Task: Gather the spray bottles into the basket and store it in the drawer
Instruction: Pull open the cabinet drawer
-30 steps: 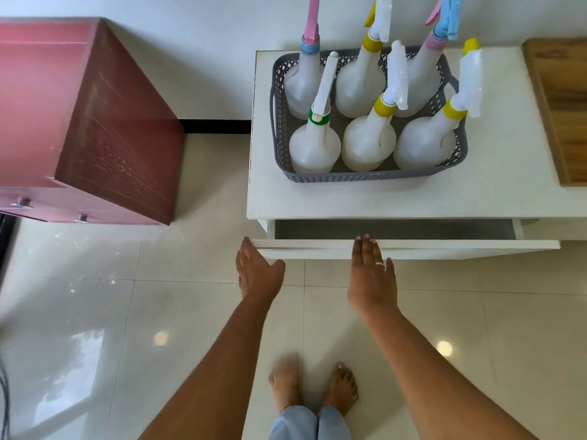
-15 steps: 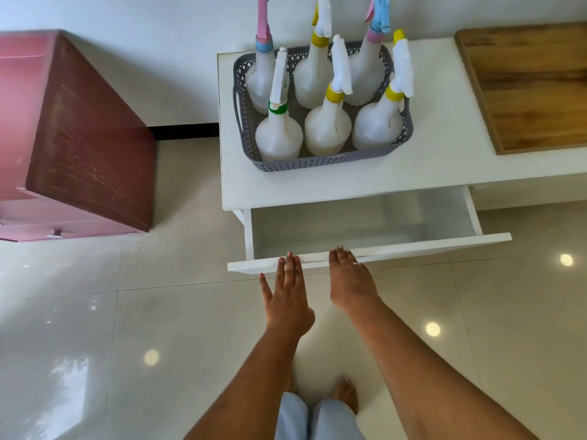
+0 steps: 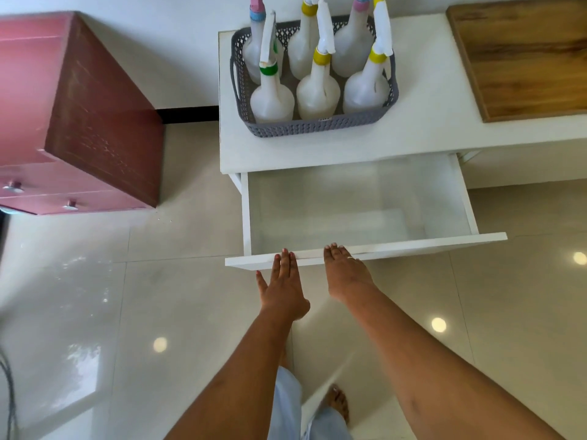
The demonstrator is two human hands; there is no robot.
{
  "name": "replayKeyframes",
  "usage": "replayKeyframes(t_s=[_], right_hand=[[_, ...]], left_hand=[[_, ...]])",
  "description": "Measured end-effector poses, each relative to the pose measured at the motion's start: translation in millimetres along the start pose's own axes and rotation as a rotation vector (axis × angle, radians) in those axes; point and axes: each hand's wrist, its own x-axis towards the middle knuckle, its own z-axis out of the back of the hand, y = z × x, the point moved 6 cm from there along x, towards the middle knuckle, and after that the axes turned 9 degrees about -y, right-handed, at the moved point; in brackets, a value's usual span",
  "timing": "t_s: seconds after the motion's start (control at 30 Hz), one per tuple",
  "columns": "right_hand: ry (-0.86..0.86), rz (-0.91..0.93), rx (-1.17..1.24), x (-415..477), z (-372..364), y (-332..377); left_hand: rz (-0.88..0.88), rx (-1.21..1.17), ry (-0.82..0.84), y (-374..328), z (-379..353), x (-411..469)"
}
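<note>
A grey perforated basket (image 3: pixel 317 126) stands on the white cabinet top (image 3: pixel 428 134) and holds several white spray bottles (image 3: pixel 317 90) with coloured collars. Below it the white drawer (image 3: pixel 365 250) is pulled far out and its inside is bare. My left hand (image 3: pixel 284 287) lies flat with its fingertips on the drawer's front edge. My right hand (image 3: pixel 344 271) rests beside it with fingers curled over the same edge, a ring on one finger.
A pink and dark-red cabinet (image 3: pixel 79 122) with knobs stands to the left. A wooden board (image 3: pixel 524 55) lies on the cabinet top at the right. Glossy tiled floor (image 3: pixel 127 312) is all around, and my bare foot (image 3: pixel 338 404) is below.
The drawer has slid much farther out toward me, from a narrow gap to wide open. Both hands stayed on its front edge and drew back with it.
</note>
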Motion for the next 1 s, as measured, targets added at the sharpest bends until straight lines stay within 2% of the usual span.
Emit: replayKeyframes(t_s=[0.53,1.0], right_hand=[[0.078,0.067,-0.026,-64,-41,-6],[0.125,0.049,-0.008,-96,-62,-5]], left_hand=[[0.062,0.011,0.141,-2,-50,-67],[0.148,0.004,0.243,-10,-68,-95]])
